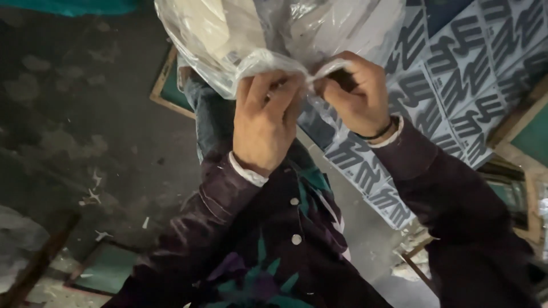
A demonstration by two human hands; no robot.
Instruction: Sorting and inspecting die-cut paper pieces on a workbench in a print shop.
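A clear plastic bag point(228, 34) with pale contents hangs in front of me at the top of the head view. My left hand point(264, 122) pinches a gathered edge of the bag at its lower side. My right hand point(357, 94) grips the same twisted edge just to the right, a dark band on its wrist. The two hands nearly touch, with a thin strip of plastic stretched between them. Both arms wear dark purple sleeves with white cuffs.
A large sheet of grey printed squares with black shapes point(456, 85) lies at the right. Wooden frames with green mesh point(168, 85) lie on the dark stained floor point(74, 114), another frame point(105, 268) at lower left and more frames point(525, 142) at the right.
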